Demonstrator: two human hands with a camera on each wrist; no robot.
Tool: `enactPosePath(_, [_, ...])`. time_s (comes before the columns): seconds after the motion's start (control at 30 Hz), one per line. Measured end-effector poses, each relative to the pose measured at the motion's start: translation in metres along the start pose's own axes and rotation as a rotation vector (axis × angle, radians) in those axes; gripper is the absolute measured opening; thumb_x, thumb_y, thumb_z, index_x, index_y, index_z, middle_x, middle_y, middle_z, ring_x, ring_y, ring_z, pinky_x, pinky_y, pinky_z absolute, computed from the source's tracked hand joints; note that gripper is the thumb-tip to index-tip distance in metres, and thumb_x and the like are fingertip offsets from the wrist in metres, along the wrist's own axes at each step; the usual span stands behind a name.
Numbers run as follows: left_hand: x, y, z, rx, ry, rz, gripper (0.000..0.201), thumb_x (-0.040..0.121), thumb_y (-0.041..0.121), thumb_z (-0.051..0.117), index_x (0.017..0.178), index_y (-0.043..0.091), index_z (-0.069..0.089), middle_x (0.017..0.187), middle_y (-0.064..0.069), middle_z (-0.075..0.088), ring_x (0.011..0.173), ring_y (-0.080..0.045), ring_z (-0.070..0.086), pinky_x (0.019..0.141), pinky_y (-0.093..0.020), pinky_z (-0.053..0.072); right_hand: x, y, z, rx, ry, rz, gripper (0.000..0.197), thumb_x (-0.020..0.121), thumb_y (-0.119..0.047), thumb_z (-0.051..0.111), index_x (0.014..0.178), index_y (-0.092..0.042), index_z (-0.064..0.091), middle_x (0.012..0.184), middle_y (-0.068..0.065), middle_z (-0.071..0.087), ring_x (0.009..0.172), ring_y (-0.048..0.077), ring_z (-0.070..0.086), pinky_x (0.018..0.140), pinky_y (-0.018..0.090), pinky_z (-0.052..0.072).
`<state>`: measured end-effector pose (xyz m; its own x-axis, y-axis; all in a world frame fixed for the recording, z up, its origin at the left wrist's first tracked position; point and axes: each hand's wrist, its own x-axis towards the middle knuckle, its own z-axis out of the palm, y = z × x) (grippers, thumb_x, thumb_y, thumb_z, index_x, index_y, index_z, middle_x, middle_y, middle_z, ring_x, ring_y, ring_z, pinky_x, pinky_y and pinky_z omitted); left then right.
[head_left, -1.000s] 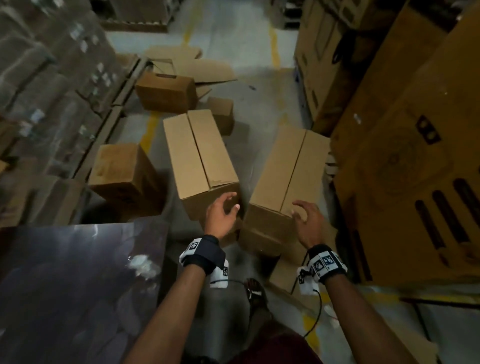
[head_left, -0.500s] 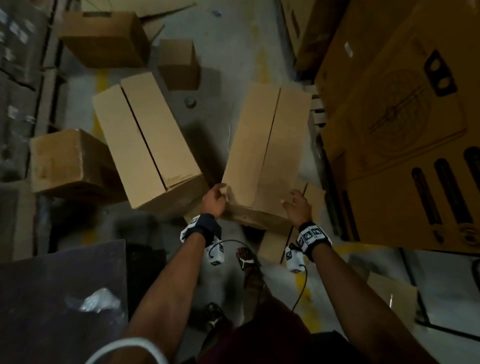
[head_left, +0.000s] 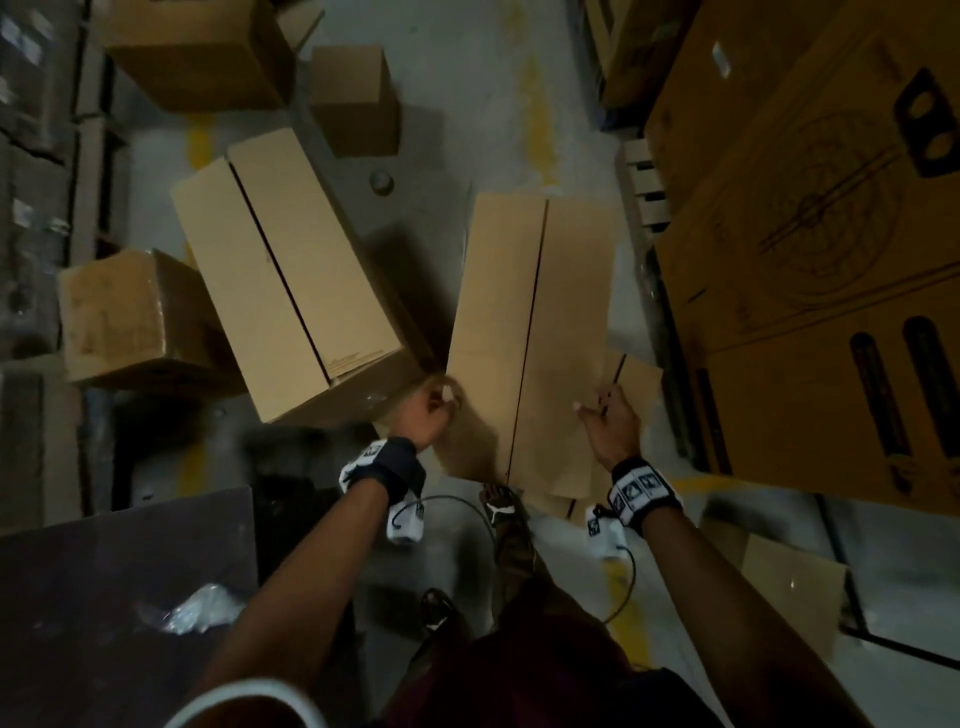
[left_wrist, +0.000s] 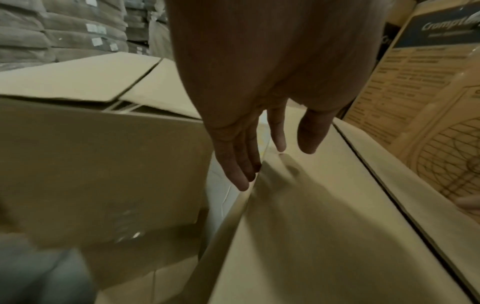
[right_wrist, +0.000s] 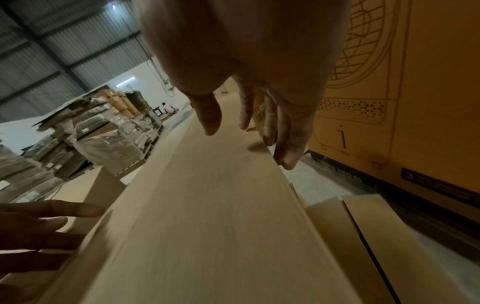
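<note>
The left hand (head_left: 428, 415) was held open, straight fingers (left_wrist: 241, 164) laid along the left edge of the long tan cardboard box (head_left: 524, 322). The right hand (head_left: 610, 423) was spread likewise, fingers (right_wrist: 291, 144) at the box's right edge. Grey concrete warehouse floor (head_left: 467, 93) was seen beyond the box, and a large printed yellow carton (head_left: 810, 260) just right of it. The box was flanked by both hands.

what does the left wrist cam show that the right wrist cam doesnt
Only the left wrist view: the loose top flaps of the neighbouring box, and "Crompt" lettering on the printed carton. Only the right wrist view: the warehouse roof, a distant person, and flat cardboard lying low at right. Both: the long box with straight fingers at its edge, wrapped stacks behind, the carton alongside.
</note>
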<state>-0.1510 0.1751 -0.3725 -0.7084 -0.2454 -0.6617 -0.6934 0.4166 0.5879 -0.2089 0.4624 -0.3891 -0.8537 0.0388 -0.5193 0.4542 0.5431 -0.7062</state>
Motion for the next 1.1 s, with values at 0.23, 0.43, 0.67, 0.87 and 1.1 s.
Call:
enactPosePath(0.23, [0.065, 0.077, -0.008, -0.029, -0.009, 0.069, 0.053, 0.099, 0.027, 0.064, 0.147, 0.029, 0.043, 0.121, -0.01, 0.06, 0.107, -0.029, 0.06, 0.076, -0.028, 0.048, 0.089, -0.035, 0.003, -0.048, 0.044, -0.014, 0.067, 0.095, -0.026, 0.07, 0.155, -0.023, 0.04, 0.158, 0.01, 0.04, 0.144, 0.033, 0.039, 0.117, 0.046, 0.037])
enactPosePath(0.43, [0.06, 0.074, 0.011, -0.058, -0.084, 0.073, 0.069, 0.095, 0.033, 0.069, 0.148, 0.058, 0.033, 0.155, -0.01, 0.022, 0.141, -0.044, 0.032, 0.116, -0.052, 0.036, 0.073, -0.024, 0.0, -0.059, 0.043, -0.045, 0.083, 0.085, -0.025, 0.08, 0.156, -0.028, 0.036, 0.158, 0.007, 0.037, 0.144, 0.03, 0.039, 0.118, 0.048, 0.036])
enactPosePath(0.67, [-0.015, 0.074, -0.01, -0.319, 0.11, 0.218, 0.068, 0.087, 0.039, 0.072, 0.143, 0.06, 0.04, 0.139, 0.004, 0.026, 0.137, -0.035, 0.036, 0.119, -0.052, 0.036, 0.019, -0.082, -0.026, 0.027, 0.144, -0.293, 0.077, 0.082, -0.021, 0.085, 0.149, -0.027, 0.049, 0.154, 0.003, 0.044, 0.139, 0.021, 0.043, 0.115, 0.043, 0.041])
enactPosePath(0.87, [-0.122, 0.099, -0.066, -0.472, 0.341, 0.449, 0.07, 0.095, 0.023, 0.07, 0.151, 0.05, 0.039, 0.139, -0.001, 0.025, 0.132, -0.024, 0.038, 0.12, -0.042, 0.036, -0.067, -0.188, -0.053, 0.048, 0.189, -0.634, 0.073, 0.081, -0.018, 0.085, 0.146, -0.026, 0.053, 0.149, -0.004, 0.041, 0.134, 0.007, 0.036, 0.115, 0.028, 0.032])
enactPosePath(1.1, [-0.289, 0.074, -0.159, -0.436, 0.73, 0.666, 0.069, 0.094, 0.025, 0.072, 0.154, 0.039, 0.041, 0.131, -0.004, 0.026, 0.131, -0.023, 0.035, 0.113, -0.016, 0.033, -0.23, -0.286, -0.052, 0.134, 0.066, -0.941, 0.07, 0.083, -0.019, 0.083, 0.145, -0.029, 0.052, 0.148, -0.002, 0.044, 0.135, 0.012, 0.042, 0.116, 0.029, 0.034])
